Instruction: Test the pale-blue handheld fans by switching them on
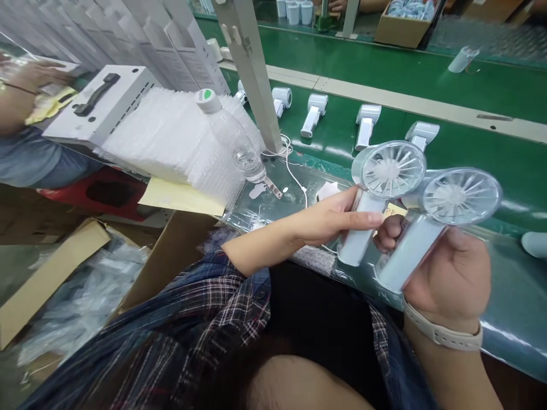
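My left hand [337, 216] grips the handle of a white handheld fan [387, 173] whose round grille faces the camera. Just to its right, my right hand [444, 267] is wrapped round the handle of a second white fan [459, 196], held tilted the same way. Both fans are lifted above the near edge of the green conveyor belt [470, 91]. A pale band sits on my right wrist.
Several more white fans [314, 114] lie in a row on the belt. A water bottle [231, 134], a stack of bubble wrap [171, 136] and a grey box [98, 102] stand at left. Another person's arm [25, 85] is far left. Cardboard boxes [51, 273] with plastic bags sit below.
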A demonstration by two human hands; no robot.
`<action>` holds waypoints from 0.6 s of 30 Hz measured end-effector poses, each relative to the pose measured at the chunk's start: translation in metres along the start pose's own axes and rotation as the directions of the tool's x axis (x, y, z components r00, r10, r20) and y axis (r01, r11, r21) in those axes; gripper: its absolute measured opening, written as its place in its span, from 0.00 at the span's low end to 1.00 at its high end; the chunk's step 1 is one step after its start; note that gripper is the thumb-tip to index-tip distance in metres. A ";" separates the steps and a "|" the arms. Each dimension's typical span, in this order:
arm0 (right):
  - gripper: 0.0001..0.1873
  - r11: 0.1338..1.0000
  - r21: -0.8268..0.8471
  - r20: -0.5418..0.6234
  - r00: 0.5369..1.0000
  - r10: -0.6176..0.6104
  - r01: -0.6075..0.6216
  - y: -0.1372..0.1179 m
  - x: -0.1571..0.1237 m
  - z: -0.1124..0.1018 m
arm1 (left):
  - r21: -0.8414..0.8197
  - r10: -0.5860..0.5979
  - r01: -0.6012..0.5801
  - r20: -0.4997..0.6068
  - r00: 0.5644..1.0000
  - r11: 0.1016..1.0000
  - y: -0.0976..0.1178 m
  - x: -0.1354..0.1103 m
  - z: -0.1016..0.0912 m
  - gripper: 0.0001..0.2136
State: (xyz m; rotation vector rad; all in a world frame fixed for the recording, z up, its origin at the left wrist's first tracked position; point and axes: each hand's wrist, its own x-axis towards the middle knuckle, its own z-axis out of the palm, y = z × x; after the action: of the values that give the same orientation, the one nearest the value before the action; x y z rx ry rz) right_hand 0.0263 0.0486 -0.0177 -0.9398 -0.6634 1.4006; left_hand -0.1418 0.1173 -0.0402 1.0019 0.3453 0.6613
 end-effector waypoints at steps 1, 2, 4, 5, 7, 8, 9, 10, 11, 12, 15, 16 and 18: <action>0.18 1.000 -0.009 0.007 1.000 -0.019 0.019 0.000 0.002 -0.001 | -0.008 -0.001 0.001 -0.050 0.999 1.000 -0.001 0.001 -0.002 0.35; 0.17 0.999 -0.010 0.009 0.999 -0.037 0.037 -0.001 0.003 -0.002 | -0.022 -0.003 0.001 -0.091 0.996 1.000 -0.003 0.002 -0.004 0.37; 0.16 0.999 0.006 0.012 0.999 -0.050 0.050 -0.002 0.005 -0.005 | -0.058 -0.021 0.015 -0.114 0.993 0.998 -0.006 0.004 -0.008 0.38; 0.16 0.999 0.017 0.016 0.999 -0.050 0.049 -0.003 0.006 -0.006 | -0.072 -0.031 0.024 -0.100 0.995 0.997 -0.007 0.005 -0.010 0.38; 0.17 0.998 0.038 0.016 0.999 -0.048 0.048 -0.004 0.007 -0.009 | -0.075 -0.026 0.020 -0.075 0.997 0.997 -0.008 0.007 -0.013 0.37; 0.17 0.998 0.042 0.006 0.999 -0.053 0.052 -0.005 0.007 -0.010 | -0.071 -0.014 0.009 -0.072 0.997 0.997 -0.008 0.008 -0.014 0.36; 0.18 0.997 0.045 -0.017 0.998 -0.061 0.062 -0.005 0.008 -0.012 | -0.066 -0.002 -0.003 -0.069 0.998 0.998 -0.008 0.009 -0.014 0.35; 0.19 0.997 0.043 -0.046 0.997 -0.064 0.066 -0.005 0.008 -0.013 | -0.063 0.008 -0.012 -0.064 0.998 0.998 -0.007 0.010 -0.014 0.34; 0.20 0.997 0.038 -0.077 0.995 -0.060 0.064 -0.005 0.008 -0.014 | -0.062 0.015 -0.018 -0.056 0.998 0.998 -0.006 0.011 -0.015 0.34; 0.21 0.998 0.032 -0.110 0.993 -0.051 0.055 -0.004 0.008 -0.015 | -0.064 0.020 -0.022 -0.046 0.999 0.998 -0.005 0.012 -0.015 0.34; 0.24 0.999 0.008 -0.184 0.982 -0.029 0.031 0.000 0.009 -0.018 | -0.061 0.023 -0.025 -0.037 0.999 0.998 -0.004 0.013 -0.015 0.35; 0.24 0.999 -0.003 -0.201 0.979 -0.032 0.032 0.001 0.009 -0.019 | -0.058 0.016 -0.019 -0.043 0.999 0.998 -0.004 0.013 -0.015 0.35; 0.24 0.999 -0.021 -0.218 0.975 -0.046 0.042 0.005 0.009 -0.020 | -0.061 -0.004 0.001 -0.053 0.999 0.998 -0.007 0.013 -0.016 0.35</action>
State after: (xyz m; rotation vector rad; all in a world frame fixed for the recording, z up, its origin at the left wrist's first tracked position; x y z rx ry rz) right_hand 0.0421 0.0540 -0.0331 -1.0683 -0.5278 1.2329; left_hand -0.1388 0.1339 -0.0537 0.9271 0.3707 0.6929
